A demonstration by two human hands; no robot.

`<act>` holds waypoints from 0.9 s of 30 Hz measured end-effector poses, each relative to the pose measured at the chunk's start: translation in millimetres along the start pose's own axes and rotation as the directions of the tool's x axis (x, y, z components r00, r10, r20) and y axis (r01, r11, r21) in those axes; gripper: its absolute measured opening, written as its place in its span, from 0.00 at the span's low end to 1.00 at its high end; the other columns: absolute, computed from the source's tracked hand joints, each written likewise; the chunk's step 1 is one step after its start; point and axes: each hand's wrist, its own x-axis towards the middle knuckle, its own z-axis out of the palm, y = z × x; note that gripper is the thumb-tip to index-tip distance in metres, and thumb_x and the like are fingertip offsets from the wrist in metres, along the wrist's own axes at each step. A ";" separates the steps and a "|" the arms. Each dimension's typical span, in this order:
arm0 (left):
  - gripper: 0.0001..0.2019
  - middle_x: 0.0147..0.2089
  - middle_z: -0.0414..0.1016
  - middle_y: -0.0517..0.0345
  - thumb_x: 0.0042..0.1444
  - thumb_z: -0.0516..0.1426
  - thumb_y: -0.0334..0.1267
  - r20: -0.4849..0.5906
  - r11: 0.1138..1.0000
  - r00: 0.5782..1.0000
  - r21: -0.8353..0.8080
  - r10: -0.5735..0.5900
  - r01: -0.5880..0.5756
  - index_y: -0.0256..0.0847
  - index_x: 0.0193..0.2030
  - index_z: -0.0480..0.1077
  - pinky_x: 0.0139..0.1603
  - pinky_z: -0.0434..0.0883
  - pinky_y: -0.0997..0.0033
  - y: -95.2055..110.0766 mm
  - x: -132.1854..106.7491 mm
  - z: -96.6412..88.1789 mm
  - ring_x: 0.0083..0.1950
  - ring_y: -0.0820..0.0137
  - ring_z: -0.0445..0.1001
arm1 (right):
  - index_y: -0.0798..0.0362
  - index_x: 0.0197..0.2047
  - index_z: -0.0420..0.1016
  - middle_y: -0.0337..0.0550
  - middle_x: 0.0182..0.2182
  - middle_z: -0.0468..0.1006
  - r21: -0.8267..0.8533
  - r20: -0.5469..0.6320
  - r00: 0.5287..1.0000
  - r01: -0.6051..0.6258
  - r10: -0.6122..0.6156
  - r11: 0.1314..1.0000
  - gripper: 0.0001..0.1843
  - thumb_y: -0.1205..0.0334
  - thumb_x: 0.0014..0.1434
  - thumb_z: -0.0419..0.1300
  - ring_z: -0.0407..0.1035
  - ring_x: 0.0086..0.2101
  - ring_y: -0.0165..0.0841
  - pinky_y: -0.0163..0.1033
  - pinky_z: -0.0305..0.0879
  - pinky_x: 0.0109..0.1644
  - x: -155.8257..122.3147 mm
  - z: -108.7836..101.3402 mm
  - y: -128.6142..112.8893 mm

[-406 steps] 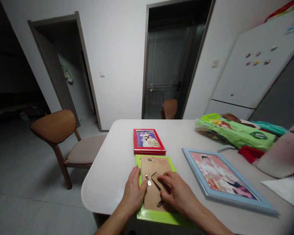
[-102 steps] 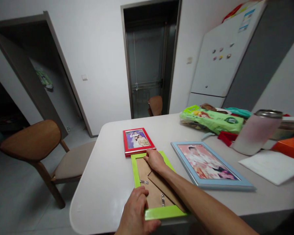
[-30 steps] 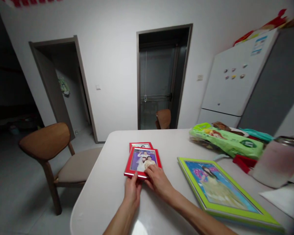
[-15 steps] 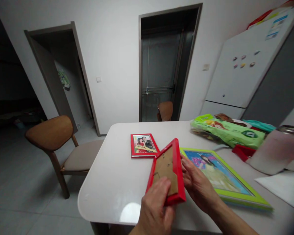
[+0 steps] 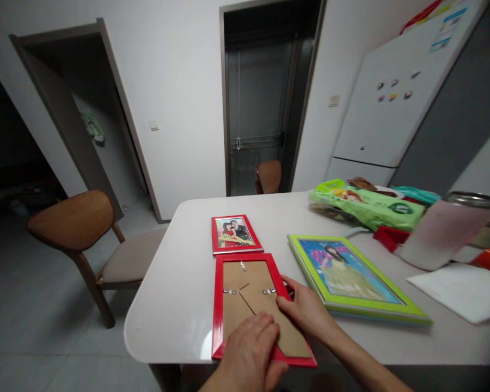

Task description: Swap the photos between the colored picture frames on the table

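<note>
A red photo frame (image 5: 218, 305) lies face down on the white table (image 5: 179, 294) near its front edge, its brown backing board with a fold-out stand and small metal clips facing up. My left hand (image 5: 251, 354) lies flat on the near end of the backing, fingers spread. My right hand (image 5: 306, 307) rests at the frame's right edge, fingers curled against it. Just beyond lies a second, smaller red frame (image 5: 234, 234), picture up.
A green frame (image 5: 351, 275) lies face up at the right. Behind it sit a green snack bag (image 5: 367, 204), a pink tumbler (image 5: 445, 231) and white paper (image 5: 461, 288). A wooden chair (image 5: 85, 234) stands left of the table; a fridge (image 5: 392, 103) stands back right.
The red frame, held tilted in both hands half a second ago, now lies flat and face down on the table. Earlier the green frame was turned face up and set to the right.
</note>
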 end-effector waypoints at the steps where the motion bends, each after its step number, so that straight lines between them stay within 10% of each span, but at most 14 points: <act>1: 0.23 0.55 0.61 0.46 0.46 0.53 0.36 -0.016 0.998 0.998 0.004 -0.059 0.060 0.35 0.52 0.60 0.55 0.59 0.59 -6.4 0.5 -3.2 0.56 0.61 0.59 | 0.56 0.46 0.66 0.47 0.37 0.74 -0.099 -0.016 1.000 0.018 -0.019 0.995 0.23 0.65 0.43 0.51 0.68 0.36 0.36 0.37 0.61 0.42 -0.4 0.1 0.2; 9: 0.30 0.60 0.50 0.42 0.44 0.51 0.34 -0.166 0.876 0.860 -0.135 -0.482 0.464 0.27 0.56 0.52 0.59 0.50 0.61 -59.8 7.3 -17.3 0.61 0.62 0.48 | 0.57 0.43 0.69 0.52 0.45 0.66 -0.363 0.016 0.988 0.149 -0.154 0.920 0.20 0.66 0.46 0.50 0.61 0.45 0.36 0.38 0.54 0.50 0.9 2.4 -1.8; 27: 0.26 0.59 0.54 0.45 0.47 0.47 0.32 -0.248 0.879 0.849 -0.239 -0.467 0.413 0.29 0.55 0.54 0.59 0.51 0.66 -68.4 4.3 -5.9 0.59 0.66 0.52 | 0.53 0.37 0.73 0.48 0.39 0.70 -0.396 0.095 0.938 0.342 -0.332 0.852 0.13 0.64 0.52 0.49 0.61 0.40 0.35 0.37 0.55 0.44 12.7 31.6 -41.2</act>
